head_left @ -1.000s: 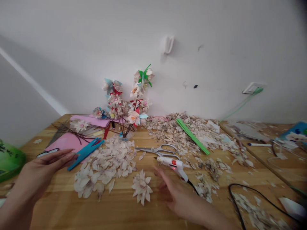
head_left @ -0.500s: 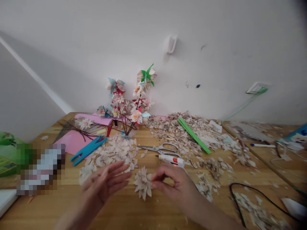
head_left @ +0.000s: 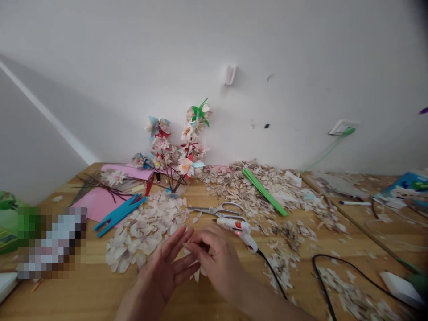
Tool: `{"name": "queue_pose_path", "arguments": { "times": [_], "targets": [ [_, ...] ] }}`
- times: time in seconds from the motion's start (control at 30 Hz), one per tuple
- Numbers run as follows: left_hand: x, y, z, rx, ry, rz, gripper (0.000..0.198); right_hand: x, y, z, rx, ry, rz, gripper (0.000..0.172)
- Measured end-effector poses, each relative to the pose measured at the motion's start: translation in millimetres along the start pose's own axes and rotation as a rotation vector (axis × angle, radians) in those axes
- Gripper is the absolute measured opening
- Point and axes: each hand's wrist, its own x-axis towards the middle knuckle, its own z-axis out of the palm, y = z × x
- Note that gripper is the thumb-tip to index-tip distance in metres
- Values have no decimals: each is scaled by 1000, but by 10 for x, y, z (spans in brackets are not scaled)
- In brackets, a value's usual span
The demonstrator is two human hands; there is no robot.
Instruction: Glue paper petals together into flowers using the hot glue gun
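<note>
My left hand [head_left: 158,276] is open, palm up, with its fingers stretched towards the right. The fingertips of my right hand [head_left: 219,265] are pinched together at the left hand's fingers; whatever is between them is too small or hidden to make out. Below the fingers, petal tips of a pale flower [head_left: 196,275] show on the table, the rest of it covered by my hands. Just beyond the right hand lies a white glue gun [head_left: 236,226] with a red light lit. Scissors [head_left: 217,208] rest behind it, and a heap of pale dried petals [head_left: 150,218] spreads beyond the left hand.
Branches with handmade flowers [head_left: 180,165] stand against the wall. Green strips [head_left: 264,191] lie across more petals [head_left: 227,183]. Blue strips [head_left: 120,214] and pink paper [head_left: 96,203] are on the left. A black cord [head_left: 354,263] curves across the right of the wooden table [head_left: 90,294].
My right hand has left the flower's edge and moved left to meet my left hand's fingers. My left hand has moved right, and the hands now cover most of the flower.
</note>
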Motion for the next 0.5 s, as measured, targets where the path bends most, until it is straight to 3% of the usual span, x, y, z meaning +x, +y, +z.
{"name": "queue_pose_path", "arguments": {
  "times": [0.1, 0.2, 0.4, 0.5],
  "targets": [
    [30, 2, -55, -7, -41, -30, 41, 18, 29, -76, 6, 101, -55, 21],
    [20, 31, -48, -29, -67, -61, 44, 37, 67, -203, -3, 189, -1, 20],
    [-2, -19, 32, -76, -87, -45, 46, -26, 65, -155, -161, 50, -17, 20],
    [7, -66, 35, -105, -105, -52, 46, -72, 66, -45, -251, 76, -84, 20]
  ]
}}
